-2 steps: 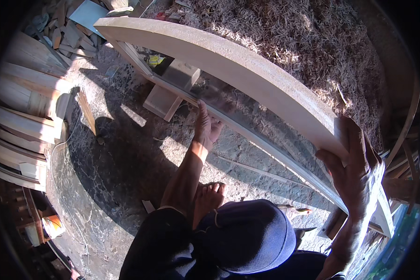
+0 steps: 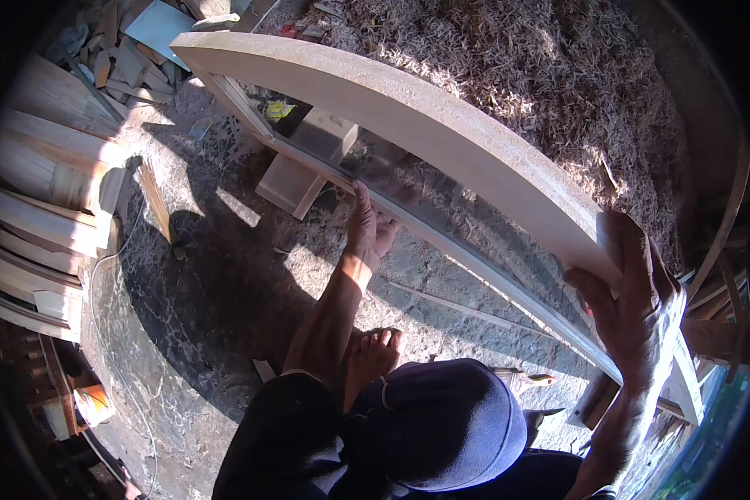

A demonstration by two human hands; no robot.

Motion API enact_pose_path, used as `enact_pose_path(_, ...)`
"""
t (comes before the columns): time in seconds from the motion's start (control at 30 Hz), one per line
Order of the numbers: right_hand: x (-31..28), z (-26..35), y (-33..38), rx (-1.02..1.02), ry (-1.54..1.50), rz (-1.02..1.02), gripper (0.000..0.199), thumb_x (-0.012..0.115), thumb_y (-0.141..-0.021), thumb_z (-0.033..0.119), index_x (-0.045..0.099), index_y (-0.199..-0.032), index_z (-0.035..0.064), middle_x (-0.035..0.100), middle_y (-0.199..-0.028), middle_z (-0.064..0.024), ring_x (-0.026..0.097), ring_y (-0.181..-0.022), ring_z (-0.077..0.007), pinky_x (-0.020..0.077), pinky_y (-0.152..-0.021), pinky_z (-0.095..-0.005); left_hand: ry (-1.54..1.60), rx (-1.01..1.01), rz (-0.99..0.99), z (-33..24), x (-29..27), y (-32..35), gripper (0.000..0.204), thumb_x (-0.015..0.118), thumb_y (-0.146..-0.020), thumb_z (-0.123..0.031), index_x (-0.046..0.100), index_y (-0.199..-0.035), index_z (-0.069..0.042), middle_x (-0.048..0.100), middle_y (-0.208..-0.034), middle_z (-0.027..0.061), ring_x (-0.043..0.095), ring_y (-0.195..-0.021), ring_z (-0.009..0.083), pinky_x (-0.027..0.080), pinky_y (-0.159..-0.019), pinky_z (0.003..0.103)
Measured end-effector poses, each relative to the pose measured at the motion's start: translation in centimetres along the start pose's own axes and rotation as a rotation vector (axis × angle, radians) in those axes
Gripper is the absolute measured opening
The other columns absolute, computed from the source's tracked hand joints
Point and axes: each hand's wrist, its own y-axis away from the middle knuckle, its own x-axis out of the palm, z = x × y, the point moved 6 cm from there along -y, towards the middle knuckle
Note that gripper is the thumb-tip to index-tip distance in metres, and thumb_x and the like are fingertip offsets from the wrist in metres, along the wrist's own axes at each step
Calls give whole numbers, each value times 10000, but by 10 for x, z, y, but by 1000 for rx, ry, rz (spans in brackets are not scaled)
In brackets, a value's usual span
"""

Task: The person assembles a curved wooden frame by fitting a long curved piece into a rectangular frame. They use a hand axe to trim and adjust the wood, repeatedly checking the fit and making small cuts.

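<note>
A large wooden frame [image 2: 408,100], with an arched upper rail and a straight lower bar, stretches from upper left to lower right in front of me. My left hand [image 2: 370,230] grips the middle of the straight bar, thumb on top and fingers partly hidden below. My right hand [image 2: 638,292] is wrapped round the right end of the arched rail, thumb on the near face. Seen through and below the frame are pale rectangular blocks [image 2: 290,185] on the floor.
Wood shavings [image 2: 575,92] are heaped beyond the frame. Curved wooden pieces [image 2: 37,221] stack at left, with offcuts [image 2: 129,67] at upper left. A cable [image 2: 98,279], a white-and-orange bucket [image 2: 96,404] and a paintbrush [image 2: 521,381] also lie around. My bare foot [image 2: 375,357] is below the left hand.
</note>
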Motion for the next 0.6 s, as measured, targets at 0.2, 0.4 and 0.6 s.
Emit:
enact_pose_path(0.2,-11,-37,4,156,-163,3,599,889,-765,164,632,-1297,68,750,-1055,-186,768,-905,-359,617,-779,-425,9,-29,31,4,33,12,1145,695,-830,-729,169,-1638,-111,291,-1655,156,317,-1521,347,285,-1255,584)
enact_pose_path(0.4,-2,-54,9,169,26,94,547,879,-784,300,634,-1224,87,742,-966,-155,755,-836,-354,590,-724,-457,7,-78,-37,28,37,17,1249,749,-739,-757,170,-1632,-103,269,-1670,173,280,-1546,348,228,-1283,592)
enact_pose_path(0.6,-12,-49,12,191,-11,74,535,877,-780,255,642,-1223,68,742,-987,-162,764,-869,-339,597,-745,-445,-12,-91,82,24,37,18,1218,746,-770,-737,174,-1628,-88,295,-1654,176,305,-1534,351,250,-1274,596)
